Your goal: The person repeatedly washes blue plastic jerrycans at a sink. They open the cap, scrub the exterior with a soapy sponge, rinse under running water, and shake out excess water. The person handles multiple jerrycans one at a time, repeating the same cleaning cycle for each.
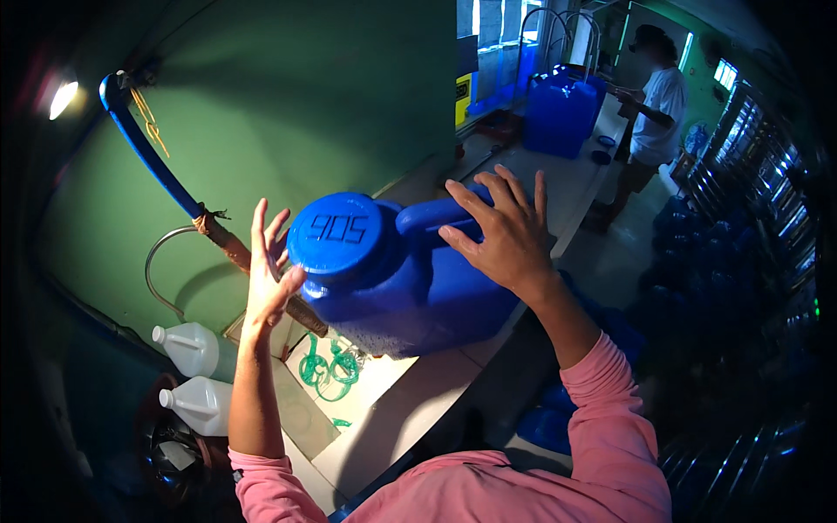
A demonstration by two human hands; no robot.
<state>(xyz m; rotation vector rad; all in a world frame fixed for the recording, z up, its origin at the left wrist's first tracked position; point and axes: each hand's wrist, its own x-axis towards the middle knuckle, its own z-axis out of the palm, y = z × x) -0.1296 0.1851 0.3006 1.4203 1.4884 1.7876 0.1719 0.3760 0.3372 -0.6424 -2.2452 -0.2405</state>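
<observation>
A large blue plastic water jug (427, 305) stands on the tiled counter in front of me, with wet drops on its lower side. Its round blue screw cap (338, 248) faces up toward me and bears dark markings. Beside the cap's left edge is my left hand (272, 277), fingers apart and thumb close to the rim; whether the thumb touches cannot be told. My right hand (507, 234) is spread above the jug's handle (436, 214), its fingers stretched out and not wrapped round it.
Green plastic strips (330, 370) lie on the counter (427, 383). Two white jugs (193, 349) stand at the left, near a blue hose (148, 152) on the green wall. Farther back, another blue container (558, 113) sits on the counter, with a person (658, 113) standing beside it.
</observation>
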